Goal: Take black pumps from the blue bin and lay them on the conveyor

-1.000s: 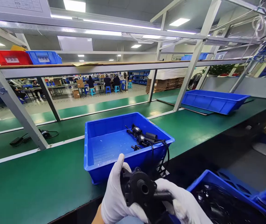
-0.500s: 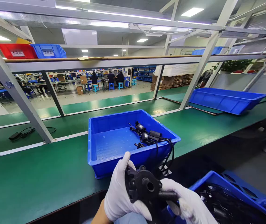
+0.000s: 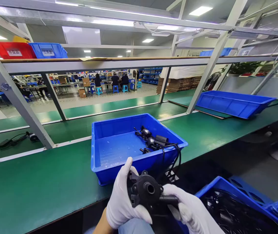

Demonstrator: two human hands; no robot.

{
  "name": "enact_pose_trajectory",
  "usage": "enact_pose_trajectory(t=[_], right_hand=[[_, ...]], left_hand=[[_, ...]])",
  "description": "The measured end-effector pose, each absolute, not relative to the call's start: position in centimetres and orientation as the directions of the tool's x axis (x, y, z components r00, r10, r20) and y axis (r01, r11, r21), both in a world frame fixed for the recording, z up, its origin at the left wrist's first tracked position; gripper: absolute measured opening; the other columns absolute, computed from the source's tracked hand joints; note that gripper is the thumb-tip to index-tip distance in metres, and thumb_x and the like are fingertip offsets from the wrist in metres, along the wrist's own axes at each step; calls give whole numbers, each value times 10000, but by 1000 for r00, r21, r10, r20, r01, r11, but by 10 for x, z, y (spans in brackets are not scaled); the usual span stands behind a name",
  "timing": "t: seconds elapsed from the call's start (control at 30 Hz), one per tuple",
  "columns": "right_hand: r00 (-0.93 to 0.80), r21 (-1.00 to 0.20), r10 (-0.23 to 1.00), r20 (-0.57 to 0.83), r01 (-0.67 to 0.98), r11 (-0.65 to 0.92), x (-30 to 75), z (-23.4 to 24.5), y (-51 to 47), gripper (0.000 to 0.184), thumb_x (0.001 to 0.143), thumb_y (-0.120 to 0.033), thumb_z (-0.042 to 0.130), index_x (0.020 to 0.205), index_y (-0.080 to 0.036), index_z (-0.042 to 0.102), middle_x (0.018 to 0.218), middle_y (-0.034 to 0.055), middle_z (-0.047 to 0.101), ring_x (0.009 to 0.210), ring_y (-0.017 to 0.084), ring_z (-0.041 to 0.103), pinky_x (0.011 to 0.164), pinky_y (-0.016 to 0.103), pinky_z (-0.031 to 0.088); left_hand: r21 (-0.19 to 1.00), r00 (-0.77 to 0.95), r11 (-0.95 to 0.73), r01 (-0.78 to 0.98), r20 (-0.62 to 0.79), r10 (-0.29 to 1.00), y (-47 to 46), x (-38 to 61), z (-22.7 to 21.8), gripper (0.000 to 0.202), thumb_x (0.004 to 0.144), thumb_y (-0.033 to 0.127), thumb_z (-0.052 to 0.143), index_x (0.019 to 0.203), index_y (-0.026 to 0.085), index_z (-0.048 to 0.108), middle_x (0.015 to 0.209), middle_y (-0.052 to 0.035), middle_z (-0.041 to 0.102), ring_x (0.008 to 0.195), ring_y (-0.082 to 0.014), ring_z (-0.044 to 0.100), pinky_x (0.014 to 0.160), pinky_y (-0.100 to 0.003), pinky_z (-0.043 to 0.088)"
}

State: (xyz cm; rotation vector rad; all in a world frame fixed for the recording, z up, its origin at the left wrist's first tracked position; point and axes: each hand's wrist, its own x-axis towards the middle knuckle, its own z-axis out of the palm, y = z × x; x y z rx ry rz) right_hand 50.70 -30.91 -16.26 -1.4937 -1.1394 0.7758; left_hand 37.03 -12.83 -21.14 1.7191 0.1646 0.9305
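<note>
Close to my body, I hold a black pump (image 3: pixel 142 191) with a round body, a short round port facing up and a side pipe. My left hand (image 3: pixel 123 198), in a white glove, wraps round its left side, thumb up. My right hand (image 3: pixel 190 208), gloved too, has its fingers closed round the pump's side pipe. Just beyond, a blue bin (image 3: pixel 119 165) stands on the green bench (image 3: pixel 56 182). Inside its right part lie several black pumps (image 3: pixel 150 139) and a black power adapter (image 3: pixel 161 139); cables hang over the rim.
Lower right, another blue bin (image 3: pixel 218 182) holds a tangle of black parts. A long blue bin (image 3: pixel 236 104) sits at the right back. Beyond a slanted post (image 3: pixel 29 100) lies an adapter with cable (image 3: pixel 6 143). Red (image 3: pixel 14 50) and blue boxes (image 3: pixel 48 50) stand on the shelf. People sit far off.
Beyond the post, the adapter has slid left and a round part on its cable has come into sight. Both hands keep hold of the pump; the view has shifted slightly.
</note>
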Motion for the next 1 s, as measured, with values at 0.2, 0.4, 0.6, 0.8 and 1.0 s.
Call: enact_pose_trajectory(t=[0.2,0.4,0.6,0.8,1.0], right_hand=[[361,-972,930,66,236,-23,513,-173,-308,805,846,-947,420,1053,-243,749,928,66,733,845,228,704,757,259,583],[466,-965,885,17,239,-107,507,-160,-306,848,767,-1001,434,938,-248,784,630,31,581,745,226,654,698,278,558],[545,-971,838,12,206,-120,505,-153,-301,808,762,-984,491,852,-227,759,627,40,583,744,226,641,680,269,559],[329,-943,920,212,317,104,526,-151,-303,541,942,-745,571,906,-253,794,840,65,718,795,204,679,754,278,599],[254,-909,919,302,368,197,539,-157,-311,561,929,-770,555,863,-277,815,855,82,743,856,258,685,852,387,598]], left_hand=[[872,686,-390,-294,477,550,-130,369,-209,1515,391,938,778,1614,188,293,1053,-44,580,839,-223,586,904,-449,481],[889,700,-330,-316,453,552,-130,370,-204,1487,412,934,781,1609,189,309,1053,-42,581,830,-215,579,917,-461,483],[894,699,-400,-205,419,580,-139,368,-195,1491,445,976,697,1624,153,302,1125,-99,595,947,-287,615,997,-526,477],[779,649,-528,-337,599,469,-135,350,-202,1527,382,911,797,1656,291,227,1428,-166,530,1229,-387,596,1147,-570,407],[830,408,-361,-424,531,742,-115,338,-192,1019,762,927,556,1544,279,470,1457,-139,588,1303,-358,593,1170,-529,421]])
